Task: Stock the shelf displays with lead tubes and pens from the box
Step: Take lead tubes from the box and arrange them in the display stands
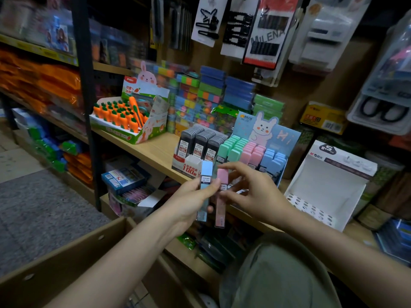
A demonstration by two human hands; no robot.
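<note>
The left hand (191, 196) grips a blue lead tube (204, 190) between thumb and fingers, and the right hand (246, 192) pinches a pink lead tube (221, 196) near its upper half, its other fingers spread loosely. Both tubes are held in the air just in front of the shelf (155, 150) edge, side by side and almost touching, with the bunny display (251, 150) of pastel tubes at about 12 o'clock from them and the cardboard box (66, 258) down at 8 o'clock. Each tube's long axis runs nearly upright, cap end pointing toward 12 o'clock and tilted slightly away from the person, labels facing the camera. To do this step well, I judge each tube should go cap-up into the row of its own colour: pink into the middle pink block, blue into the blue block at 1 o'clock. Keeping the tube parallel to its neighbours and lowering it straight should avoid tipping the rows already standing.
</note>
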